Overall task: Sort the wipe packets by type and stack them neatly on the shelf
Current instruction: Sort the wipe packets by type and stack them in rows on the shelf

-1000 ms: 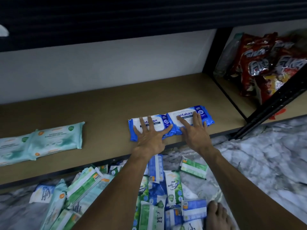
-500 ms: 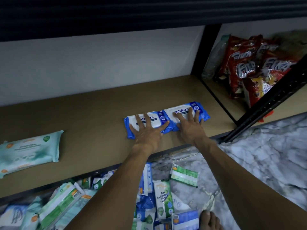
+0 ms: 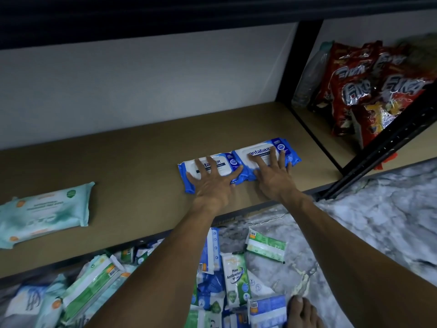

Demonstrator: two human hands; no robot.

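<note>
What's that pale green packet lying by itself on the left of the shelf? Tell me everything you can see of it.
The pale green packet is a soft, plastic-looking pillow pack, mint with whitish swirls, small orange dots, a round green badge near one corner and faint lettering too blurred to read. Its right end is crimped. It lies flat on the brown shelf, touched by nothing else; its left end reaches the picture's edge.

Both hands, left [image 3: 212, 185] and right [image 3: 274, 178], seem to have pushed the blue packets [image 3: 260, 150] slightly deeper onto the shelf [image 3: 142, 166], away from its front edge. The view has swung right: only one teal packet [image 3: 47, 209] now shows, where two did.
</note>
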